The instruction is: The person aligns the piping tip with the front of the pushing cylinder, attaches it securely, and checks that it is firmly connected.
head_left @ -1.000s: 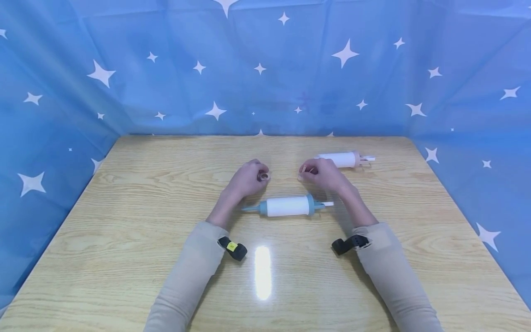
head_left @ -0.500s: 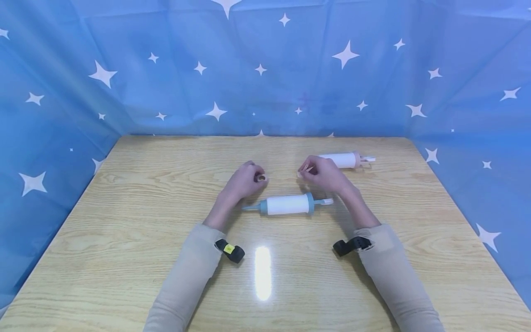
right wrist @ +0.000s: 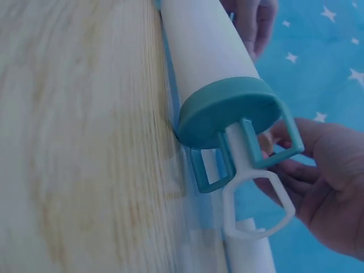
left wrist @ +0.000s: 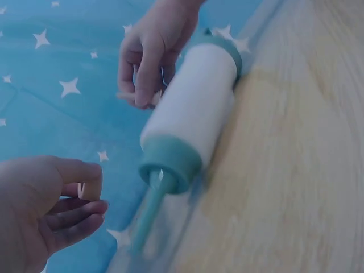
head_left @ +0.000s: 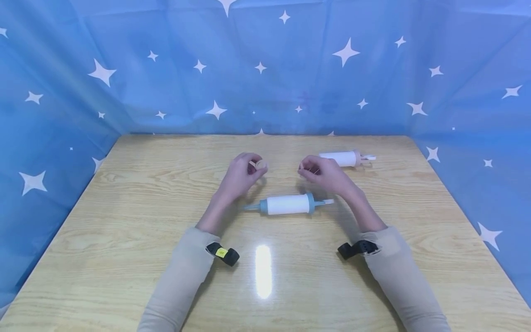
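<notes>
My left hand [head_left: 239,174] pinches a small pale ring-shaped piece [left wrist: 92,189] between thumb and fingers, raised off the table. Across from it, my right hand [head_left: 327,175] pinches a small pale piece [left wrist: 129,96] whose kind I cannot tell; the fingers partly hide it. Nearer to me, between the forearms, lies a white and blue-green syringe [head_left: 288,204]. Its thin tip points left, while the side grips and white ring-ended plunger [right wrist: 230,213] point right. Neither hand visibly grips it. Behind the right hand lies a similar white and pink syringe [head_left: 341,159], its left end hidden.
Both syringes lie on a light wood-grain table [head_left: 124,240]. A blue curtain [head_left: 265,83] with white stars stands along the back and sides. Black wrist cameras sit at both cuffs, and a bright light reflection shows on the tabletop near me.
The left hand has risen slightly away from the tabletop and turned, bringing the ring-shaped piece up with it. The right hand stays in nearly the same place. Both syringes stay on the table.
</notes>
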A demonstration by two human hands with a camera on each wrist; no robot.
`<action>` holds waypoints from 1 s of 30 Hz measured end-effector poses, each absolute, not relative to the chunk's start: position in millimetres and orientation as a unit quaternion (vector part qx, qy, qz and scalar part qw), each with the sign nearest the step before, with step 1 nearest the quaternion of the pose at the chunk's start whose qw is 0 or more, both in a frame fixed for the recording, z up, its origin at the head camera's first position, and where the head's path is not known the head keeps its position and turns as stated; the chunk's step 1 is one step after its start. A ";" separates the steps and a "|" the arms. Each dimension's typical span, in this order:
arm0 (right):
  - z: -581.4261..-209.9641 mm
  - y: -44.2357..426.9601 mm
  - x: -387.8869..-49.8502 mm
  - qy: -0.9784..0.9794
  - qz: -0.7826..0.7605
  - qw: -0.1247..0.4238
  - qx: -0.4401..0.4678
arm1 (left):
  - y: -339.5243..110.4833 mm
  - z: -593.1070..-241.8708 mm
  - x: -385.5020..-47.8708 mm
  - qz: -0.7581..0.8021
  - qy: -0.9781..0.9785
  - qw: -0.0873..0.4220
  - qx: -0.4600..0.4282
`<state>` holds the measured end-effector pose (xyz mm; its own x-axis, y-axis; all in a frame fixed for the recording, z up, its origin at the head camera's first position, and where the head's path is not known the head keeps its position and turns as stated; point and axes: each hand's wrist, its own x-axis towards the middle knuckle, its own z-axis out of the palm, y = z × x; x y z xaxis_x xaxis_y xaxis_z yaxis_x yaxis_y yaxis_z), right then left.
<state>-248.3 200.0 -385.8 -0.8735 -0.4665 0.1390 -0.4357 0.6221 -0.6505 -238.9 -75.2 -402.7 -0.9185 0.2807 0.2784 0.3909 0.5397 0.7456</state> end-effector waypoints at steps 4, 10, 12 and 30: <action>-382.0 199.6 -244.7 0.896 -0.361 0.016 -0.257 | -71.1 -394.3 -234.0 -0.466 -0.858 0.072 -0.204; -371.9 194.9 -237.0 0.885 -0.375 0.015 -0.275 | -67.7 -382.7 -223.7 -0.509 -0.830 0.074 -0.218; -367.2 193.4 -234.2 0.882 -0.377 0.009 -0.282 | -67.8 -378.9 -219.5 -0.518 -0.823 0.071 -0.222; -334.7 184.0 -204.4 0.867 -0.374 -0.068 -0.322 | -57.3 -351.9 -191.8 -0.577 -0.769 0.053 -0.269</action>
<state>-204.4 184.0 -334.7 -0.7830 -0.5079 0.3589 -0.6095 0.5119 -0.6053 -191.8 -57.3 -351.9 -0.8495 0.3525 0.3926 0.4755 0.1890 0.8592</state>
